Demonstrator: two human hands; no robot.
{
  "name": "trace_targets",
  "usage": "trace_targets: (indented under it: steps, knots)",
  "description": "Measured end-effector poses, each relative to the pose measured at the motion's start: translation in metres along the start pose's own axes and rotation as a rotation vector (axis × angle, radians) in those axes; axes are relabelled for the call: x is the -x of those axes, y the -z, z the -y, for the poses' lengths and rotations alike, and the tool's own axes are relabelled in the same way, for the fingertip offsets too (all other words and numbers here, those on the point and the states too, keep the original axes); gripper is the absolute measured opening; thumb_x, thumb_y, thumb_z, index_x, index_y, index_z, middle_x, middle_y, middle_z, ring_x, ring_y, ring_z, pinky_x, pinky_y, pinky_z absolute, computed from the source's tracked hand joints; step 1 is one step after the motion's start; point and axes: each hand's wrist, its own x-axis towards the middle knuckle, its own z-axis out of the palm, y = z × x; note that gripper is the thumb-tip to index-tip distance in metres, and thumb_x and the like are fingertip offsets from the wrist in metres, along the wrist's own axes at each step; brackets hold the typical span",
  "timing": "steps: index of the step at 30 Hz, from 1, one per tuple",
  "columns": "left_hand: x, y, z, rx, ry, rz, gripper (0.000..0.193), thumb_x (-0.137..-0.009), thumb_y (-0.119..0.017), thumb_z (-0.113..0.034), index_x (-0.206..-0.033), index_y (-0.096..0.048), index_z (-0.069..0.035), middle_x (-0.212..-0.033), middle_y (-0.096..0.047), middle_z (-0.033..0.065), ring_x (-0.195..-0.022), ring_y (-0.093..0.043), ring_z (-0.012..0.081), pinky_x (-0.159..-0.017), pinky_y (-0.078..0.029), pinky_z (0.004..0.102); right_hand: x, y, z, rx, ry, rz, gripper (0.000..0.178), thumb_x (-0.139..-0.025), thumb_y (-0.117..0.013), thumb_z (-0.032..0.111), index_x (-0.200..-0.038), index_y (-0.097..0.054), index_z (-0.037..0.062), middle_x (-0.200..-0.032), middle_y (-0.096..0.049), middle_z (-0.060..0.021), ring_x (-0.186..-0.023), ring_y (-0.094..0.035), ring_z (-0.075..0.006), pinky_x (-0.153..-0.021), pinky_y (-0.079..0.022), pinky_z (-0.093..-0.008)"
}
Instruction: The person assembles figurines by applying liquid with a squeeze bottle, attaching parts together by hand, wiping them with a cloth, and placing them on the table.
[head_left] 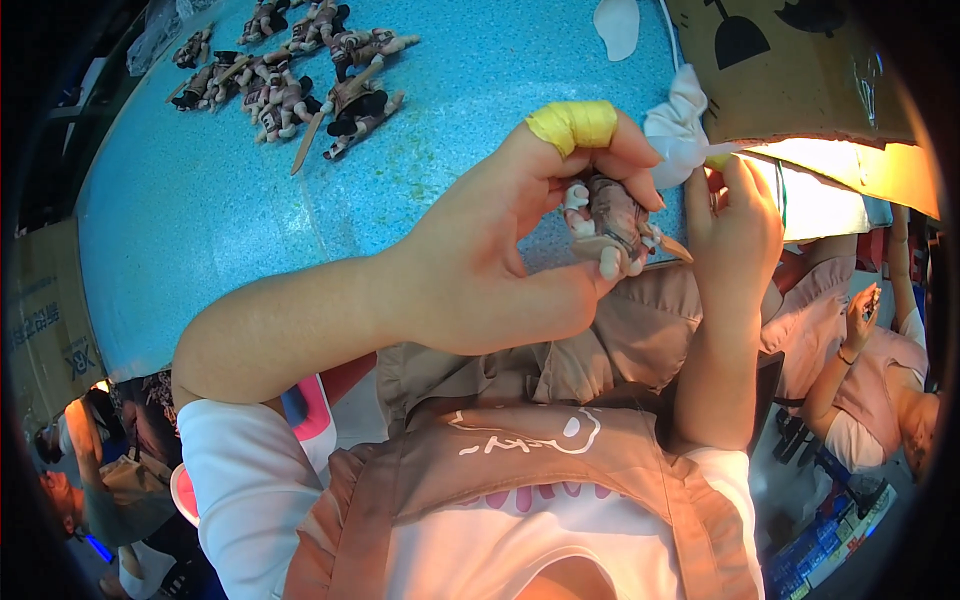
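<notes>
The left hand (490, 240) comes in on a forearm that slants from the lower left up toward the middle, elbow bent out to the side. Its thumb lies below and its fingers curl over from above, gripping a small toy figure (617, 212) between them; yellow tape (578, 126) wraps one bent finger. The right hand (742, 225) stands nearly upright on a raised forearm, fingers pointing up and bent near the lit edge of a cardboard box (810, 95). A whitish, partly see-through piece (678, 158) is just beside its fingertips; whether these hold anything I cannot tell.

The figure is chunky, with a dull brown body, pale rounded limbs and dark lines around the lower part. It is held up at the near edge of the blue desk (450, 90), above the person's brown apron (530, 430). Its long axis runs mostly up and down in the view, leaning a little so the lower end sits to the right. Two rounded pale ends point down, toward the person; a flat tan tip sticks out to the right, toward the right wrist. Similar figures (283, 105) lie in a cluster at the far left.
</notes>
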Motion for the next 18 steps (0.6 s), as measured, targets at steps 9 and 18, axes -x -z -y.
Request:
trace_targets:
  steps: [9, 18]
  knots:
    - [0.000, 0.000, 0.003, -0.211, -0.050, 0.025, 0.057, -0.071, -0.049, 0.008, -0.124, -0.030, -0.002, -0.112, -0.045, 0.0150, -0.097, -0.048, 0.0169, -0.083, -0.042, 0.0291, 0.040, 0.052, 0.007, -0.661, -0.198, -0.044, 0.009, -0.071, -0.058, -0.002, -0.078, -0.052, -0.0010, -0.079, -0.057, -0.0125, -0.064, -0.054, -0.0200, -0.059, -0.042, -0.0243]
    - [0.005, -0.004, 0.003, -0.553, -0.017, 0.092, 0.061, -0.069, -0.058, 0.000, -0.125, -0.032, 0.000, -0.114, -0.045, 0.0122, -0.105, -0.048, 0.0194, -0.092, -0.038, 0.0313, 0.032, 0.040, 0.034, -0.676, 0.545, 0.133, 0.031, -0.058, -0.065, -0.005, -0.088, -0.063, -0.0007, -0.081, -0.055, -0.0103, -0.069, -0.053, -0.0227, -0.060, -0.043, -0.0297]
